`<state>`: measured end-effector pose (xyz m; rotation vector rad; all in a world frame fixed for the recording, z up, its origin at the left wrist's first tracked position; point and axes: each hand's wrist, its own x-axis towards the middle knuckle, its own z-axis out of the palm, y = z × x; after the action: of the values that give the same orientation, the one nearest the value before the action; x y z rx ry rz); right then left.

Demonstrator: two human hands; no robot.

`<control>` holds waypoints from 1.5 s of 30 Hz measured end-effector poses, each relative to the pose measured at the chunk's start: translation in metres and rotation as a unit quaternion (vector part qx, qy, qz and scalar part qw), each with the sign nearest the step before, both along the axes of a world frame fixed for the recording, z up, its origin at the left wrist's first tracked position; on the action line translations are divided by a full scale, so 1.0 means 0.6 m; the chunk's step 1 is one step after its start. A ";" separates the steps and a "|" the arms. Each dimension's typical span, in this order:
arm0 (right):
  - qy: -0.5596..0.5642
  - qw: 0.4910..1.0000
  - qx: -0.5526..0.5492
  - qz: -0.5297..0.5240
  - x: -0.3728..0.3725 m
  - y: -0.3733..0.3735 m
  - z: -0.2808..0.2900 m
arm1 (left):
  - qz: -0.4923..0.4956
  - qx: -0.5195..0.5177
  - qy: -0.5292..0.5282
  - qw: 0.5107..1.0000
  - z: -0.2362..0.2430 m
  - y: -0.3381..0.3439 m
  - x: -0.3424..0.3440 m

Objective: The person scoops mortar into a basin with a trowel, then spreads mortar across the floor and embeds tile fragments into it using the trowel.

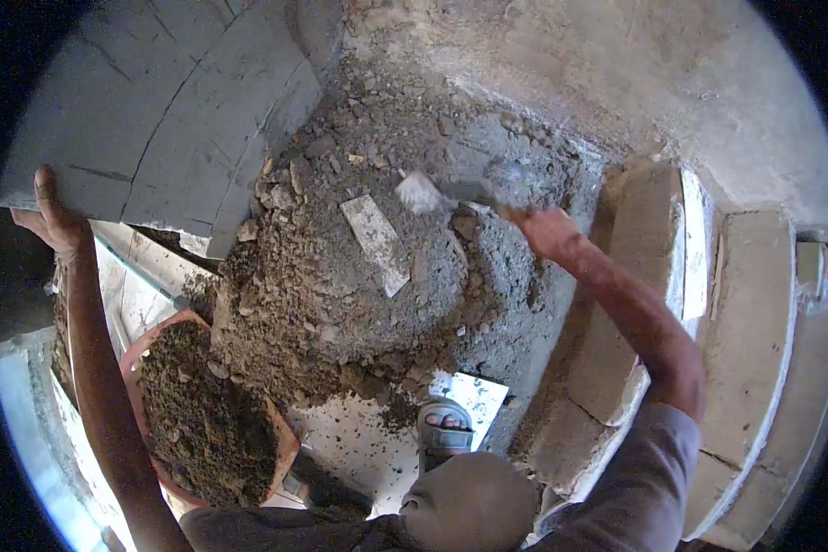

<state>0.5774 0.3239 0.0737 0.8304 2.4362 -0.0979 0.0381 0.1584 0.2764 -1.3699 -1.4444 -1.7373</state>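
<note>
My right hand reaches out over the rubble and is closed round the handle of a short tool. A pale, motion-blurred tool head lies to its left; the tool's exact kind cannot be made out. The head is over the heap of grey-brown rubble. My left hand grips the lower edge of a grey, cracked concrete slab at the upper left, thumb on its face. A flat whitish tile piece lies on the heap, between the tool and the slab.
An orange-rimmed basin full of dark soil stands at lower left. Concrete steps rise along the right side. My sandalled foot is by a white tile at the heap's near edge. A rough plastered wall closes the back.
</note>
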 end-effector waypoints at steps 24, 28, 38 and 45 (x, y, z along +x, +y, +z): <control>0.135 0.850 -0.280 -0.424 -0.010 -0.029 -0.007 | -0.037 -0.032 -0.064 0.997 -0.020 -0.014 -0.083; 0.149 0.798 -0.369 -0.454 0.000 0.024 -0.052 | -0.028 -0.019 -0.022 0.999 -0.023 -0.004 -0.068; 0.213 0.938 -0.143 -0.234 -0.033 -0.045 -0.129 | -0.018 -0.002 -0.040 0.999 0.003 0.002 0.015; 0.389 0.831 -0.024 -0.397 0.008 -0.148 -0.190 | 0.003 -0.030 -0.039 0.999 0.001 -0.007 -0.001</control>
<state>0.5823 0.2352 -0.0401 2.0456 2.5340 -0.9729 0.0377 0.1544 0.2768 -1.3393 -1.5536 -1.7752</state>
